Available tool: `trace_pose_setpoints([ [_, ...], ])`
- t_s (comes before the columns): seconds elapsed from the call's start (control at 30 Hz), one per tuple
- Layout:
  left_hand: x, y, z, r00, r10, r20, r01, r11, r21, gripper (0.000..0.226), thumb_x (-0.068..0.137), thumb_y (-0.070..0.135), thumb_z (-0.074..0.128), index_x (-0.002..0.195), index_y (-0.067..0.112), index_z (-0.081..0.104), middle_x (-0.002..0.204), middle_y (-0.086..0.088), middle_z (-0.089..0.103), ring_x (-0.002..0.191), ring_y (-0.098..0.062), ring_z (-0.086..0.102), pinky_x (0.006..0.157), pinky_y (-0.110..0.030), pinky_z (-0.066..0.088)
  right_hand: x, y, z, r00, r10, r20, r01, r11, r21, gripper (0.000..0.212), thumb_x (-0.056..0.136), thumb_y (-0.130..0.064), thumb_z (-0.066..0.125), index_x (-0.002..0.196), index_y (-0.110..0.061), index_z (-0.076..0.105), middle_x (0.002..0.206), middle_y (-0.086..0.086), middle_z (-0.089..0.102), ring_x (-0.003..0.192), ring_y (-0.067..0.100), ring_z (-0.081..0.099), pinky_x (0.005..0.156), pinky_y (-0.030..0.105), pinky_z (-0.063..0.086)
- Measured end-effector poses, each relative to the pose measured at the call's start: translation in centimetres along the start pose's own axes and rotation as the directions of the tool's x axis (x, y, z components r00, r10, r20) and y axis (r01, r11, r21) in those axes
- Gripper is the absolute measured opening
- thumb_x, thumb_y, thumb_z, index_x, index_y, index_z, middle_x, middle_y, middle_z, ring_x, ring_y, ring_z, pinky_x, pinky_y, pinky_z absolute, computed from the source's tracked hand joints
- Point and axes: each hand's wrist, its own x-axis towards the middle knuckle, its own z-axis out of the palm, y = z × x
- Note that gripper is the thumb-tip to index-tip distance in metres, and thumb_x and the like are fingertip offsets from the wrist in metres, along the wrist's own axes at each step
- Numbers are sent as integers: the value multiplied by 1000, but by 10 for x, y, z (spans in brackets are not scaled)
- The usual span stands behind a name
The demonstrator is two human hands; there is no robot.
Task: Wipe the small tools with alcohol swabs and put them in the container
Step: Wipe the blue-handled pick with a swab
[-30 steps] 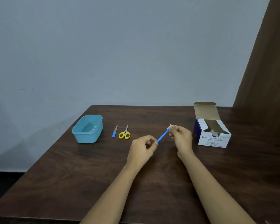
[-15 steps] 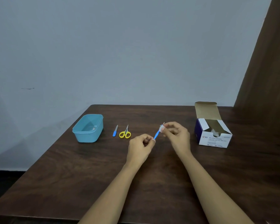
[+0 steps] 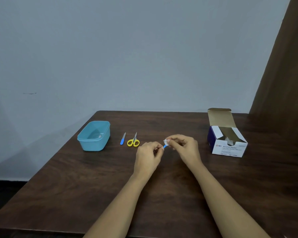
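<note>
My left hand [image 3: 149, 154] pinches one end of a small blue-handled tool [image 3: 164, 146] above the middle of the table. My right hand [image 3: 184, 148] pinches a white alcohol swab [image 3: 166, 141] wrapped around the tool close to my left fingertips; only a short blue stretch shows between the hands. A blue-handled nail file [image 3: 122, 138] and yellow-handled scissors [image 3: 133, 141] lie side by side on the table. To their left stands the light blue container [image 3: 86, 143], open, with a small item inside.
An open box of alcohol swabs [image 3: 228, 145] stands at the right of the dark wooden table [image 3: 76, 194]. A brown curtain [image 3: 286, 66] hangs at the far right. The table's left edge drops to the floor.
My right hand has slid the swab along the blue tool toward my left hand, covering most of its length. The hands are now almost touching.
</note>
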Motion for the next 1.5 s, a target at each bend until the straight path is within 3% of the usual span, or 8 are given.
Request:
trace_pose_setpoints([
  [0.17,0,0,0,998,2,-68,0,1000,31,8,82,15,67,80,18,73,69,13,62,64,-4,54,67,-31,48,1,1,0,995,-73,66,75,997,-28,11,88,-10,67,91,-14,77,75,-3,74,70,7,68,63,20,53],
  [0.33,-1,2,1,999,1,-36,0,1000,21,9,84,15,65,82,19,73,69,18,57,67,-6,57,73,-43,52,4,2,-10,994,15,-105,-8,998,66,14,89,-14,65,90,-26,72,83,-4,74,72,5,66,61,16,51],
  [0.43,-2,3,1,999,8,-38,-7,1000,17,9,85,15,65,82,18,73,70,17,58,67,-6,56,72,-43,53,3,2,-10,993,19,-121,-10,997,71,15,89,-15,65,88,-29,71,83,-2,73,74,8,66,62,19,54],
  [0.63,-1,-1,1,997,-20,-70,20,1000,4,8,87,19,65,84,17,72,70,15,57,65,-8,55,70,-44,51,-1,2,6,991,-113,74,117,992,-54,11,89,-8,66,93,-12,76,77,-3,72,70,5,66,65,16,51],
  [0.97,-2,1,2,999,-25,-38,25,1000,-10,8,86,18,65,83,18,73,72,16,58,68,-7,57,74,-44,53,6,2,-13,986,13,-166,-1,998,69,20,88,-11,66,86,-31,70,82,-7,73,73,2,67,64,17,54],
  [1.07,-1,0,1,998,-20,-60,20,1000,-2,8,86,17,65,83,18,73,70,17,55,65,-5,53,73,-43,52,5,4,-8,988,27,-153,-8,993,121,15,89,-9,65,88,-22,72,83,-2,73,72,6,66,62,17,53],
  [1.3,0,-4,2,996,-65,-59,65,998,-6,9,89,22,64,86,18,71,67,15,54,65,-9,54,72,-45,50,-2,1,14,990,-131,58,135,989,-68,13,87,-5,65,89,-14,75,79,-5,72,72,7,66,73,27,55],
  [1.5,0,-2,4,996,-55,-64,54,998,-30,10,88,18,63,83,18,72,63,19,50,61,-5,49,71,-42,49,3,0,0,989,-141,-47,138,988,-64,14,89,-10,65,90,-19,74,83,-13,72,78,5,67,72,26,55],
])
